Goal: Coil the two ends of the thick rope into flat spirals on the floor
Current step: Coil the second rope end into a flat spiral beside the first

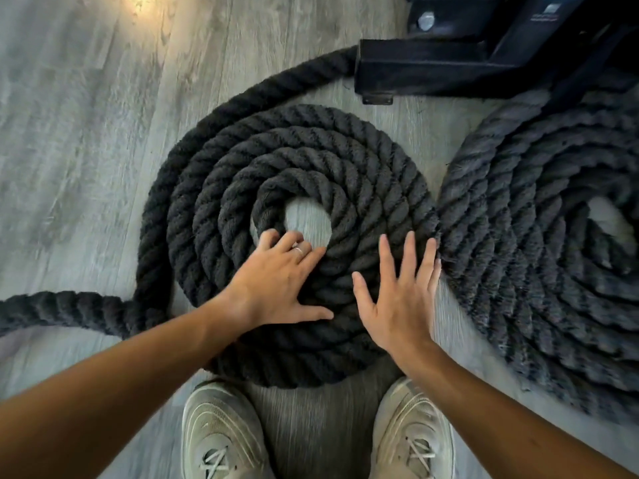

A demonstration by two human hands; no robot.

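A thick black twisted rope lies in two flat spirals on the grey wooden floor. The left spiral [363,174] is in the middle of the view, with a small bare hole at its centre. The right spiral [525,243] touches it and runs off the right edge. My left hand [276,285] rests flat on the left spiral's inner turns, fingers spread, fingertips at the hole's rim. My right hand [401,299] lies open over the spiral's right side, fingers apart, gripping nothing. A loose length of rope [62,307] trails off to the left edge.
A black metal equipment base [432,67] stands at the top right, and the rope [294,77] runs up to it. My two pale sneakers [221,433] stand just below the left spiral. Bare wooden floor [76,133] lies to the left.
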